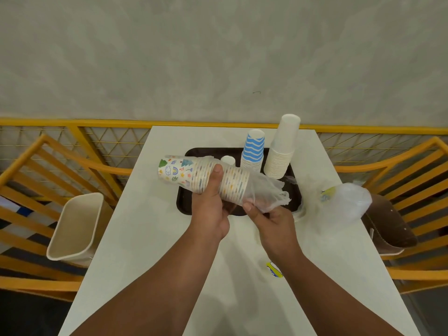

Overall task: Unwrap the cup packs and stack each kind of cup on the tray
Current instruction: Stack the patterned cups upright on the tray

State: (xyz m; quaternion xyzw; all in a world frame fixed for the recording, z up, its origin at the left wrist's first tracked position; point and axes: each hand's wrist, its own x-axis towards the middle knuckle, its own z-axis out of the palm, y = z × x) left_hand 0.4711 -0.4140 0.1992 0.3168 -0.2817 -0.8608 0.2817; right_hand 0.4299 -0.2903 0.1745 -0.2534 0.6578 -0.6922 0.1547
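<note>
A stack of patterned paper cups point(194, 175) with trees, clouds and rainbows lies on its side at frame centre, above the near left of a dark brown tray point(184, 202). Clear plastic wrap point(269, 195) hangs bunched off its right, rim end. On the tray's upper right stand two upside-down stacks side by side: blue-and-white striped cups point(253, 150) and, right of them, taller plain white cups point(282, 147). A small white cup point(228, 160) shows just left of the striped stack.
</note>
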